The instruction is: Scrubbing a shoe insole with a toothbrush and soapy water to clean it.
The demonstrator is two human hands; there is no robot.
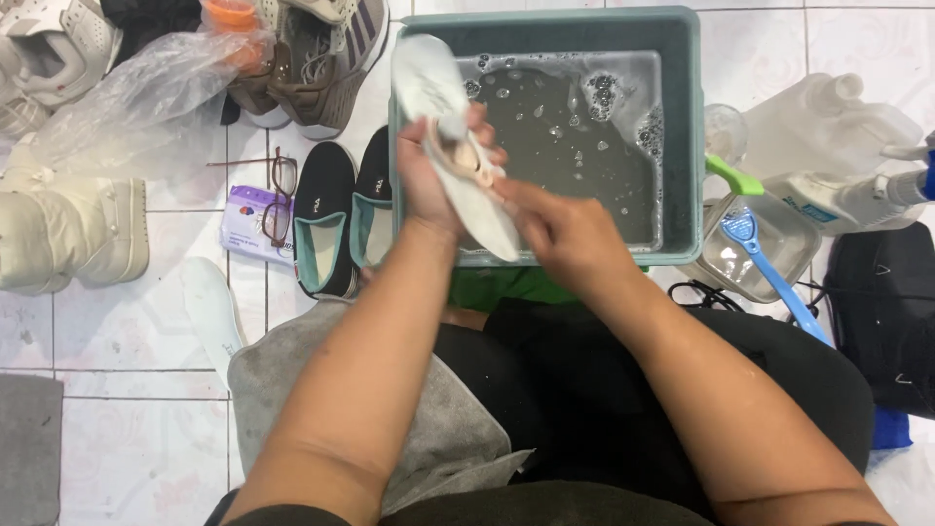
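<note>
Insole cleaning under way over a basin of soapy water.

The left hand point(438, 180) grips a white insole point(443, 127) above the near left rim of the teal basin point(691, 146); the right hand point(565, 234) is closed on the insole's lower end, its fingers curled, what they pinch unclear. The insole looks wet, so washing appears begun but unfinished. A second white insole point(209, 312) lies on the tiled floor point(136, 429) beside black slip-on shoes point(341, 219), apparently untreated.
</note>
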